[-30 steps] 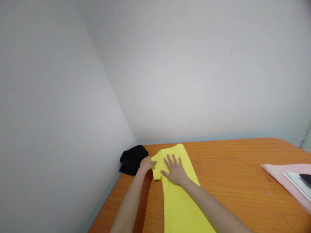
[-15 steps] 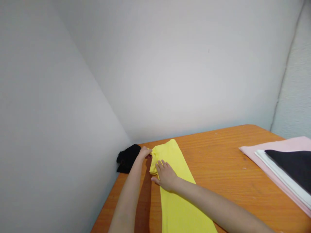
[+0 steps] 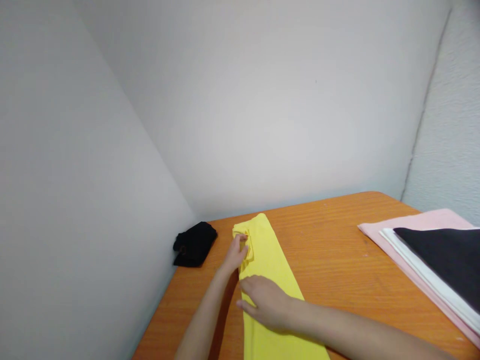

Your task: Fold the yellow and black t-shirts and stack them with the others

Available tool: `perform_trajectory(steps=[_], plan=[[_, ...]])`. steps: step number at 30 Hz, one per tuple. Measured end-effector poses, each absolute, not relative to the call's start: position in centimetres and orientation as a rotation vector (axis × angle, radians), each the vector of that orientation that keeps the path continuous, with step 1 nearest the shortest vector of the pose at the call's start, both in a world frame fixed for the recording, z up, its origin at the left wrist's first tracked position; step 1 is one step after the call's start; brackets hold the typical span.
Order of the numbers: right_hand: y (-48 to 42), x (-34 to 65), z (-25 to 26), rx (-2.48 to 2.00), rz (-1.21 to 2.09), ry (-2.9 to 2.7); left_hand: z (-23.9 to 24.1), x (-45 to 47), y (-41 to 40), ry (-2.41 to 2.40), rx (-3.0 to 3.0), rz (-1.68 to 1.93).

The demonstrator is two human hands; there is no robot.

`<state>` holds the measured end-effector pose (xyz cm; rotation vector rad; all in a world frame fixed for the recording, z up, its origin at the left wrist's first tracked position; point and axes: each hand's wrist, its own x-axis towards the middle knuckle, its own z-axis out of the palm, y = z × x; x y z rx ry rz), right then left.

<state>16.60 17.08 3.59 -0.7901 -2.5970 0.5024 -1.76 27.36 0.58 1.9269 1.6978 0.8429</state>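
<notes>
A long, narrow folded yellow shirt lies lengthwise on the wooden table, with a small bunched part, seemingly a sleeve, turned in over its far left side. My left hand is at that bunched part, fingers and thumb curved round the cloth. Nearer to me, my right hand lies across the shirt. Its fingers bend down at the shirt's left edge, with the thumb a little apart below them; the fingertips are partly hidden.
A crumpled black cloth item rests at the table's far left corner, by the wall. On the right is a stack of flat fabric: pink at the bottom, white between, black on top. Walls border the wooden table.
My left hand has moved right, bringing the sleeve-like part over onto the shirt. My right hand has slid nearer to me, and its fingers have gone from flat to bent.
</notes>
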Motion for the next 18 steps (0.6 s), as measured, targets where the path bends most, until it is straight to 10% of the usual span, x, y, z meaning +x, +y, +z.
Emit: perform_trajectory(steps=[18], plan=[[35.7, 7.3, -0.2, -1.152, 0.345, -2.742, -1.8, 1.5, 23.5, 1.967, 2.371, 0.507]])
